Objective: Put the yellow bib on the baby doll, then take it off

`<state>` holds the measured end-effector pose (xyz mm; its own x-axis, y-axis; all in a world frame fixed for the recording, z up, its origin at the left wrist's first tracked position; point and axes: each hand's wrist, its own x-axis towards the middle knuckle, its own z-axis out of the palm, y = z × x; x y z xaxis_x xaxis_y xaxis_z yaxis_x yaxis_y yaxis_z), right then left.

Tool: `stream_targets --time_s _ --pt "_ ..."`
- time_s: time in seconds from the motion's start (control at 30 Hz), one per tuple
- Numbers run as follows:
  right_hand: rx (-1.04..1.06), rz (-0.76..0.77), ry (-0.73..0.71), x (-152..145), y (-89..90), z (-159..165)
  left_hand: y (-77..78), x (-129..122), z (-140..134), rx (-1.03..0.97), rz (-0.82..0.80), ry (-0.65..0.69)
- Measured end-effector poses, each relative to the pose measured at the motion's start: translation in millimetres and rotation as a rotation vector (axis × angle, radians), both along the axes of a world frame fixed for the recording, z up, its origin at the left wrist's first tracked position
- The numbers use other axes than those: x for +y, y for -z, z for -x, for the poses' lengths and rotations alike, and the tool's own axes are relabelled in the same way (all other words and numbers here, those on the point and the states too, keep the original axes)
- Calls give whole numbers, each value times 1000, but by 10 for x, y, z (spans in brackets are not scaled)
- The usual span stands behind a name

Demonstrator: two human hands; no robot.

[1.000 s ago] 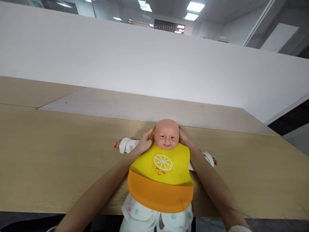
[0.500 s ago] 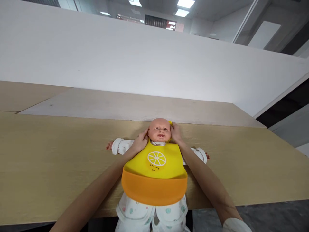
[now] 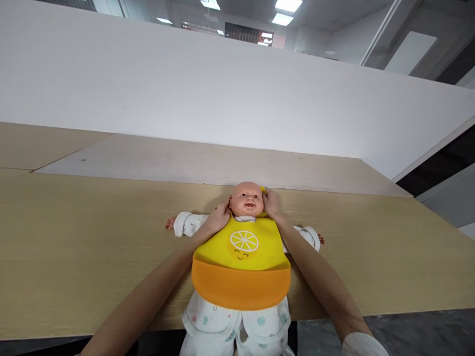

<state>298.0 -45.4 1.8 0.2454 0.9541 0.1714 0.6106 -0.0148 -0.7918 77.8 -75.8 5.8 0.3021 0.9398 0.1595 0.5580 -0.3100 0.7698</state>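
A baby doll [image 3: 246, 199] lies on its back, arms spread, in white printed clothes. Over its chest is a yellow bib [image 3: 256, 232] with a lemon-slice print and an orange catch pocket at the bottom. My left hand [image 3: 219, 216] is beside the doll's head at the ear, its fingers curled in and their tips partly hidden behind the head and neck. On the other side, my right hand [image 3: 271, 203] is closed by the head, with a yellow end of the bib strap showing at its fingers. What lies behind the doll's neck is hidden.
The doll rests on a light wooden table [image 3: 92, 257], its legs reaching over the front edge. A paler board [image 3: 208, 158] runs along the back, against a white partition [image 3: 222, 94]. Grey floor [image 3: 419, 331] shows at the lower right.
The bib's lower part has risen slightly and the doll's head has tilted a little. Both hands stay by the head; the view has shifted slightly.
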Motion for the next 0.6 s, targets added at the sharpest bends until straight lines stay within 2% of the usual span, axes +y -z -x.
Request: stream_targets --time_s 0.2,0.37,0.47,0.6 --pt "-6 7 11 9 22 -2 41 29 3 -25 6 14" --pt "-16 13 12 -29 -30 19 -9 56 23 -146 58 52" --pt "-57 41 25 -86 -130 44 -37 80 40 -246 131 19" --pt "-150 85 73 -186 -358 33 -41 104 93 -429 279 -86"
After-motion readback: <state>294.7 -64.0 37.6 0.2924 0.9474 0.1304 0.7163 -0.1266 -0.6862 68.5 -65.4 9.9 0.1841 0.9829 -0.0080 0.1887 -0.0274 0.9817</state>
